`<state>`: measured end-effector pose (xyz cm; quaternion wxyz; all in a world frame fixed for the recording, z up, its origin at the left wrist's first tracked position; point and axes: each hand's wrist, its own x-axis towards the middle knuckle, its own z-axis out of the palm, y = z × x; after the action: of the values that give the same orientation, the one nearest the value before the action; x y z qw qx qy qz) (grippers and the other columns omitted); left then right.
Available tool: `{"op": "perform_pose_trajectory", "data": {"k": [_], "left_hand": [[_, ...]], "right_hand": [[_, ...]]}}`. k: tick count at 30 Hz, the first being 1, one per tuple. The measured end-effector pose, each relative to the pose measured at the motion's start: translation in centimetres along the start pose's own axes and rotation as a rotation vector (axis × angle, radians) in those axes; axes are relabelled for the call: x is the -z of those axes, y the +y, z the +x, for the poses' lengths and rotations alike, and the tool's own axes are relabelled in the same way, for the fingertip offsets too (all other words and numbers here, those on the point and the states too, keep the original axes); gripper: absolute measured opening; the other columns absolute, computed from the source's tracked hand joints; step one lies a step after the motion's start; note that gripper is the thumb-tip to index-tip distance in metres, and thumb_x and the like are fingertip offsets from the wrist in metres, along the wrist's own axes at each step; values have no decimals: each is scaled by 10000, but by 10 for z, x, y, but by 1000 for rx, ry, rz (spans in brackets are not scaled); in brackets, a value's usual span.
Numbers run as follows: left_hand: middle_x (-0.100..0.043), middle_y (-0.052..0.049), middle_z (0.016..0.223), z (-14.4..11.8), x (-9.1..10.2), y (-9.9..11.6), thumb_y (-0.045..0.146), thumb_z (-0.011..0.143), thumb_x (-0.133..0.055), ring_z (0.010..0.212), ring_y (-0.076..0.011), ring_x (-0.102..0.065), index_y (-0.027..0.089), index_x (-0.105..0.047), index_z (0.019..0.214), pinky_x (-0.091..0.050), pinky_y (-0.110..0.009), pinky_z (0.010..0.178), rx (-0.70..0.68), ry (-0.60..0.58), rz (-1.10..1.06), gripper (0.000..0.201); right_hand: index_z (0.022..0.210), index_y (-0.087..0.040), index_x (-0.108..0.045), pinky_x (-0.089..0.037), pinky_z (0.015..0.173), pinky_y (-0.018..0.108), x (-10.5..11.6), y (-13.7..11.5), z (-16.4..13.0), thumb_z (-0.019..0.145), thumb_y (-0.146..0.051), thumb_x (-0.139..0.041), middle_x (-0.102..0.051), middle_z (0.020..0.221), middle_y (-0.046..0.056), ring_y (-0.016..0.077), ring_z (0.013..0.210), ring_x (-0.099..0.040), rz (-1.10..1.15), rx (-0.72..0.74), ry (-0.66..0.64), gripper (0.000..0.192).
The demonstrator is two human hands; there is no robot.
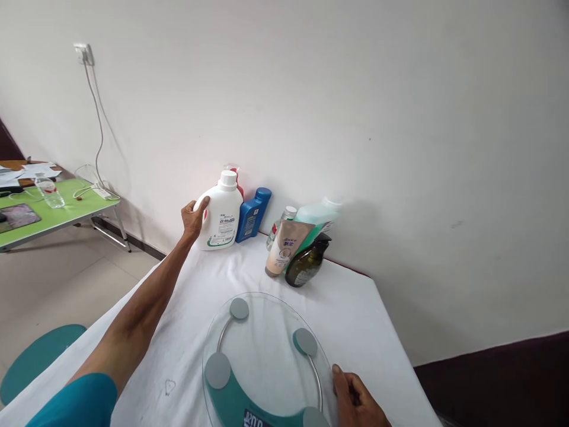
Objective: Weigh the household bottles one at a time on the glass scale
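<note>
Right hand [358, 400] rests open against the scale [267, 362] rim at 4 o'clock; left hand [194, 218] grips the jug [221, 213] at 11. Best wrap fingers fully before lifting.

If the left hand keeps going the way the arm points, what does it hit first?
The left hand is already on the white detergent jug, so that comes first. Behind it stand a red-trimmed item and the wall; the depth between them is unclear.

Site: plain domestic room | Evidence: white-clothed worktop [186, 308] against bare wall; household detergent bottles [249, 225] grouped; glass bathroom scale [267, 362] placed; green folding table [53, 216]; tiled floor [66, 279] noted.
</note>
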<state>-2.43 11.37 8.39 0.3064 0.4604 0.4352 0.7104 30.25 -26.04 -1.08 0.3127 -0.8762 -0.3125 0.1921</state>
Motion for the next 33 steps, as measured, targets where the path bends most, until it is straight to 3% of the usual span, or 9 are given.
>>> {"op": "perform_pose_trajectory", "data": {"k": [3, 6, 8, 10, 13, 17, 20, 25, 33], "left_hand": [[-564, -20, 813, -6, 5, 13, 631, 808, -736, 778, -166, -531, 193, -568, 806, -469, -313, 750, -117, 110, 145, 469], [-604, -117, 1152, -29, -1, 36, 593, 816, -770, 1061, -243, -567, 181, -582, 1126, -480, -432, 981, -385, 271, 277, 548], [-595, -150, 1214, -55, -13, 51, 580, 824, -784, 1092, -262, -576, 173, -547, 1224, -493, -463, 993, -537, 173, 293, 618], [-633, -125, 1145, -84, -34, 60, 568, 825, -799, 1027, -252, -617, 191, -543, 1233, -531, -448, 938, -571, -93, 246, 612], [-672, -120, 1182, -117, -71, 56, 558, 810, -821, 1083, -263, -663, 212, -566, 1244, -552, -436, 960, -377, -468, 200, 610], [-678, -176, 1298, -130, -115, 25, 506, 656, -940, 1175, -311, -670, 158, -612, 1253, -544, -455, 1009, -61, -680, 183, 765], [-765, -125, 1133, -132, -134, -1, 482, 595, -963, 1064, -303, -714, 159, -705, 1112, -567, -435, 946, 92, -819, 173, 662], [-804, -111, 977, -140, -144, -28, 452, 576, -952, 932, -306, -747, 142, -784, 964, -590, -392, 820, 148, -801, 117, 524], [-807, -75, 914, -149, -143, -31, 441, 625, -921, 857, -262, -759, 150, -800, 881, -606, -364, 768, 129, -731, -9, 406]], "right_hand": [[692, -273, -575, -486, 711, 387, -1, 0, -3, 727, -921, -308, -647, 623, 34, 304, 707, -627, 6, 56, 14, 702], [677, -270, -545, -475, 680, 369, -3, 1, -4, 755, -906, -311, -626, 606, 29, 282, 669, -609, 26, 112, 24, 682], [668, -269, -522, -465, 664, 359, -4, 1, -5, 774, -888, -316, -610, 598, 23, 268, 651, -594, 38, 148, 38, 661], [663, -269, -506, -456, 655, 352, -5, 1, -5, 789, -870, -315, -591, 588, 17, 258, 638, -577, 45, 170, 54, 643], [660, -268, -497, -445, 646, 346, -6, 1, -7, 812, -844, -317, -570, 580, 9, 243, 620, -551, 50, 185, 61, 622], [634, -266, -445, -426, 633, 334, -7, 1, -8, 846, -804, -322, -503, 539, -9, 217, 579, -496, 61, 194, 70, 591], [625, -264, -429, -408, 614, 323, -7, 2, -8, 855, -782, -340, -474, 527, -17, 204, 563, -471, 77, 208, 90, 573], [621, -258, -408, -383, 597, 305, -7, 1, -8, 897, -740, -380, -456, 519, -26, 186, 546, -445, 98, 226, 109, 556], [622, -253, -428, -366, 602, 299, -8, 0, -9, 902, -688, -438, -413, 531, -37, 173, 557, -410, 112, 214, 123, 518]]}}
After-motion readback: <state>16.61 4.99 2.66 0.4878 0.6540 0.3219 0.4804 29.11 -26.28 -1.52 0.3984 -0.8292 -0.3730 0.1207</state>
